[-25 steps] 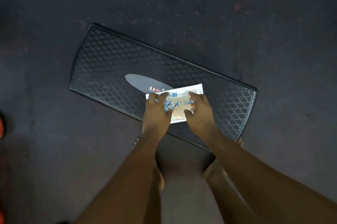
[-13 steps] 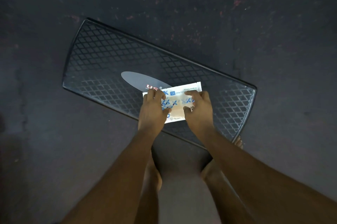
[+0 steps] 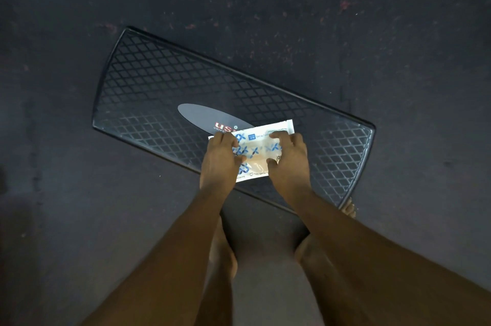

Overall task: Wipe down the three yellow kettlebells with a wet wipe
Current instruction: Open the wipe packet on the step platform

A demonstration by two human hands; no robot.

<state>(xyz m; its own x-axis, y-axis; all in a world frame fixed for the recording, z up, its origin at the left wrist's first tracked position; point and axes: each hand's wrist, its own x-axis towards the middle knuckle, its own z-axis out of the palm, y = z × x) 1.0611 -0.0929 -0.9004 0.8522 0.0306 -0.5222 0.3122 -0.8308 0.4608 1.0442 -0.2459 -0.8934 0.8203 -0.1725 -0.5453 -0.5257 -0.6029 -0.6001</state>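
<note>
A white wet wipe pack (image 3: 259, 151) with a blue flower print is held flat over a black step platform. My left hand (image 3: 220, 159) grips its left end, thumb on the front and fingers curled over the top edge. My right hand (image 3: 288, 159) grips its right half the same way, thumb pressed near the pack's middle. No yellow kettlebell is in view.
The black step platform (image 3: 148, 92) with a diamond-grid top and a grey oval logo (image 3: 204, 117) lies slantwise on the dark floor (image 3: 372, 33). My bare feet (image 3: 223, 254) stand at its near edge; toes (image 3: 350, 207) show at its right corner.
The view has drifted slightly; both hands keep the same hold on the pack, with only small shifts of the fingers.
</note>
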